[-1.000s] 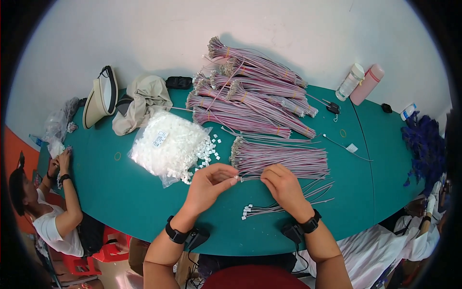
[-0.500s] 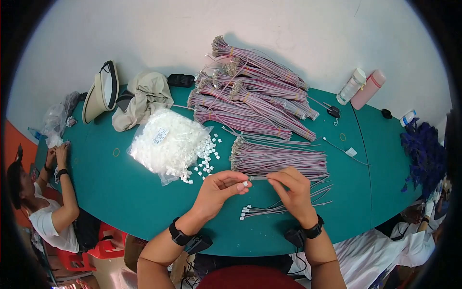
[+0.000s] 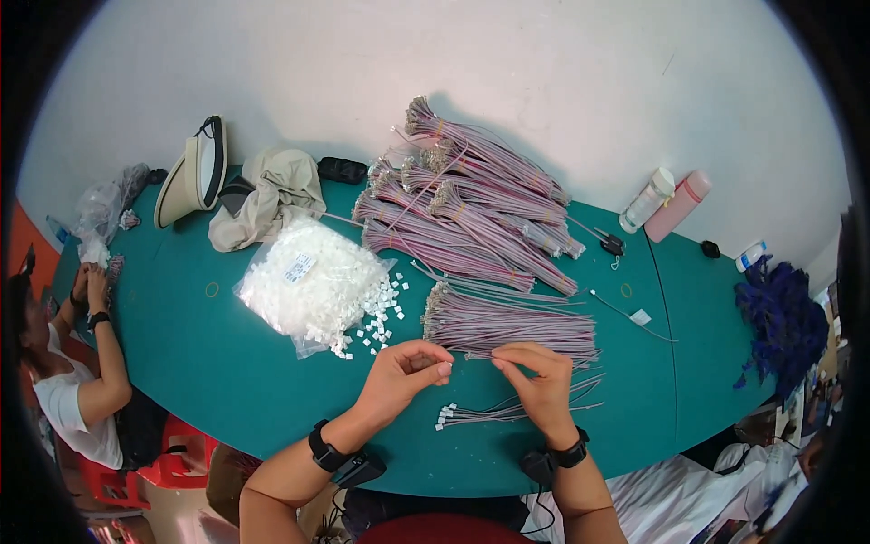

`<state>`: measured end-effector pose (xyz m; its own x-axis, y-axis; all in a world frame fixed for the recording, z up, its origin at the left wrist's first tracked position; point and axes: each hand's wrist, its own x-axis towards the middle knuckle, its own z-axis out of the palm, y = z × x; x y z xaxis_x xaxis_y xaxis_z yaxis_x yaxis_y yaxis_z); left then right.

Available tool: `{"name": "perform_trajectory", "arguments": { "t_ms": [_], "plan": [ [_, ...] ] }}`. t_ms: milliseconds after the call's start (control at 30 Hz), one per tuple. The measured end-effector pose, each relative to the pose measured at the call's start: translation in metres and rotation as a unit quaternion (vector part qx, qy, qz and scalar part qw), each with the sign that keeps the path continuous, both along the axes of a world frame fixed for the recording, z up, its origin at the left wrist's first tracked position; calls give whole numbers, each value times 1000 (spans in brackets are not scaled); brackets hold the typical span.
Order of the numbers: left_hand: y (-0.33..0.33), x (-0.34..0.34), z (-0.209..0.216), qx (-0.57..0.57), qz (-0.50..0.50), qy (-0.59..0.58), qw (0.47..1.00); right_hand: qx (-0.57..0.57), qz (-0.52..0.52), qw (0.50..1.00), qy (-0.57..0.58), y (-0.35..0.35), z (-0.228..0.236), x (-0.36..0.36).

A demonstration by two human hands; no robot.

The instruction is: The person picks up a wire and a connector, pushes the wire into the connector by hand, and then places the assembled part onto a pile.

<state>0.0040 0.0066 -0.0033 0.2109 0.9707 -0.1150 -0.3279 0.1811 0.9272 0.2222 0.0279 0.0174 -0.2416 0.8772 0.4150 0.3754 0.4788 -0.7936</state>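
Over the front middle of the table, my left hand [image 3: 405,376] pinches a small white plastic connector housing, mostly hidden by the thumb and fingers. Just to its right, my right hand [image 3: 541,379] holds a thin grey-and-pink cable near its bare end, which points at the left fingertips with a small gap. Behind both hands lies a row of loose cables [image 3: 517,322]. Below my right hand, several cables with white housings on their ends [image 3: 446,416] lie fanned out. A clear bag of white housings [image 3: 313,276] stands at the left, with some spilled beside it [image 3: 385,313].
Banded cable bundles [image 3: 480,195] are heaped at the back of the green table [image 3: 272,390]. A visor hat [image 3: 195,172], beige cloth [image 3: 281,186] and black case [image 3: 342,170] sit back left. Bottles [image 3: 678,207], keys [image 3: 613,245] and dark-blue wires [image 3: 781,313] are at right. A co-worker [image 3: 86,390] sits far left.
The whole view has shifted a little. The white housing in my left hand shows less between the fingers. A small gap now shows between my left fingertips and the cable end.
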Motion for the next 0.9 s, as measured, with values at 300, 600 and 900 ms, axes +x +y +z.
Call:
{"name": "perform_trajectory", "arguments": {
  "t_ms": [300,600,900],
  "plan": [
    [0,-1,-1,22,-8,29,999,100,-29,991,-89,3,-4,-4],
    [-1,0,-3,4,-1,32,999,148,-31,981,-119,6,-3,1],
    [1,-1,-7,9,-16,70,997,81,-16,993,-86,10,-14,2]
  ]
}}
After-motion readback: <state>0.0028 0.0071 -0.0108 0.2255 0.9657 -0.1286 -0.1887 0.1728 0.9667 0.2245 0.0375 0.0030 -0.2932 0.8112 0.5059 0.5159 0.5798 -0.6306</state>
